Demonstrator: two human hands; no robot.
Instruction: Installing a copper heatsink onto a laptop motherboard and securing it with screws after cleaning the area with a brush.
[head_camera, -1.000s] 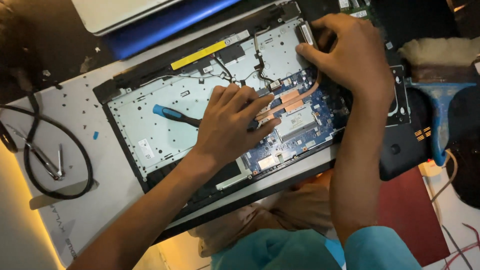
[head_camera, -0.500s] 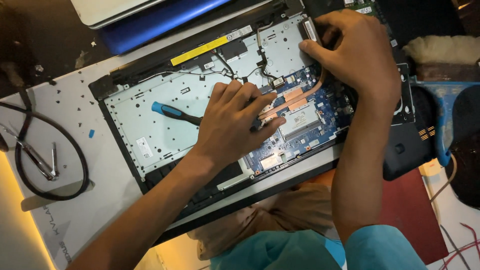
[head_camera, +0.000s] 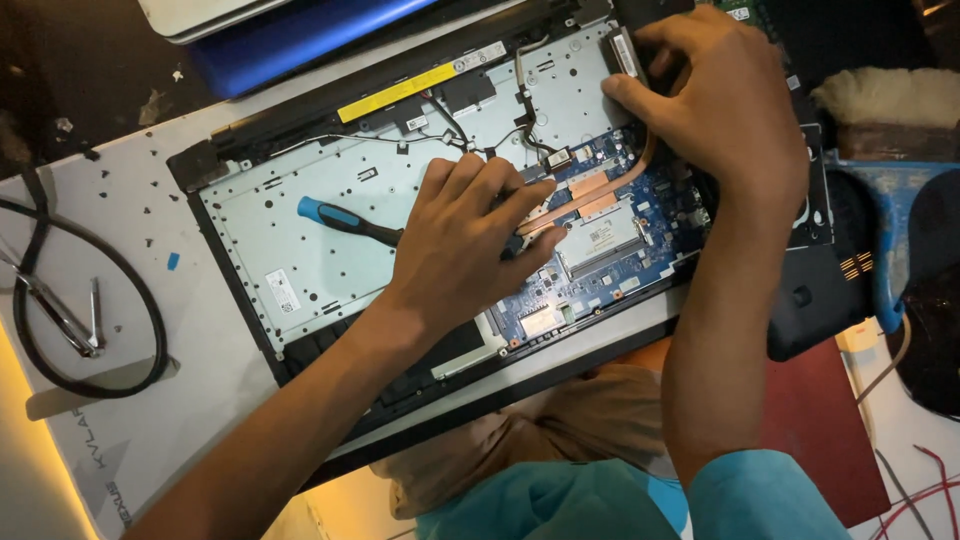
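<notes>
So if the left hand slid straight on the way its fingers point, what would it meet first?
Probably the copper heat pipe on the blue board, just past the left hand fingertips; depth is unclear.

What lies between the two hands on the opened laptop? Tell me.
In the head view, the copper heat pipe runs between the left hand and the right hand.

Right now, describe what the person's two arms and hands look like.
Both hands, left hand and right hand, are bare: no gloves, rings or watch visible. Forearms are uncovered. A teal-blue short sleeve shows on the right arm near the bottom edge.
</notes>
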